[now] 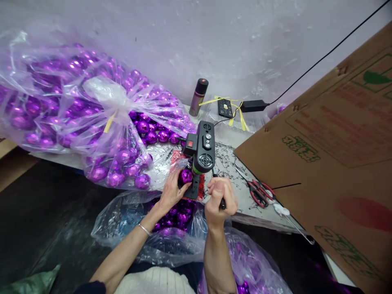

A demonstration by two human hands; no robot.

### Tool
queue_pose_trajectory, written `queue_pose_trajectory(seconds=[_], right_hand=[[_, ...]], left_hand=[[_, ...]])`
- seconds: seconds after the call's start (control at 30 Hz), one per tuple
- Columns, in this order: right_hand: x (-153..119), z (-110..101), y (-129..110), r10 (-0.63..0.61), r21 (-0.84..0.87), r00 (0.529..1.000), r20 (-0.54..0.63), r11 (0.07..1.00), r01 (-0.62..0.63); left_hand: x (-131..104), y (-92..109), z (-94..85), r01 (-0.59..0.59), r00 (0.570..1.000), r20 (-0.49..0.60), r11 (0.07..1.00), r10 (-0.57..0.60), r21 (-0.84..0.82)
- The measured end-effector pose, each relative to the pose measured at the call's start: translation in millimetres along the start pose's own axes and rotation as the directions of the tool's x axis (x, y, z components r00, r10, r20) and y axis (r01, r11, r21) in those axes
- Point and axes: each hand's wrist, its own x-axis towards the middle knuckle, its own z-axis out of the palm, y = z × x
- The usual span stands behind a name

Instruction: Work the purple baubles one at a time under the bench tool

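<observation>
A large carton [324, 159] stands at right, and a tied clear bag [105, 93] of purple balls lies at far left. Between them stands 1 black press-like device [201, 149]. At its near side, the right hand [219, 200] is clenched around a lever handle [223, 204], while the left hand [172, 188] grasps 1 purple ball [186, 176] at the device's near-left end.

On the surface [228, 133], a machine [206, 147] stands between a bag [105, 92] of balls [151, 137] at left and scissors [256, 189] by a carton [333, 143] at right, a bottle [198, 98] behind.
</observation>
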Motion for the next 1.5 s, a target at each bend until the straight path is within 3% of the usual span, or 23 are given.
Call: queue_pose_trajectory(seconds=[0.2,0.5,0.7,1.0,1.17,1.33,1.5], right_hand=[[-6.3,-1.7,2.9,-0.02,-0.001,1.0,0.018,1.0,0.02],[-31.0,-2.1,15.0,-0.032,-0.043,0.999,0.028,0.999,0.033],[-55.3,12.6,33.6,-0.137,-0.041,0.989,-0.057,0.99,0.135],[-65.0,19.3,39.9,-0.106,-0.006,0.989,-0.101,0.994,0.106],[-67.8,23.4,45.6,-0.12,0.015,0.984,-0.133,0.992,0.123],[-72.8,27.7,49.9,-0.1,0.035,0.981,-0.167,0.994,0.107],[-75.7,22.5,50.6,-0.104,0.03,0.991,-0.086,0.994,0.107]], left_hand=[[-4.1,-9.1,11.8,-0.092,0.995,0.043,0.996,0.092,-0.004],[-3.4,-12.9,13.3,-0.084,0.995,0.057,0.996,0.086,-0.029],[-4.9,-12.4,14.5,-0.075,0.996,0.044,0.997,0.077,-0.029],[-4.7,-12.8,14.7,-0.064,0.996,0.063,0.997,0.067,-0.039],[-3.9,-16.0,16.9,-0.137,0.99,0.029,0.987,0.14,-0.081],[-4.3,-17.7,18.4,-0.135,0.99,0.031,0.987,0.138,-0.089],[-0.2,-16.2,20.8,-0.107,0.992,0.055,0.99,0.112,-0.089]])
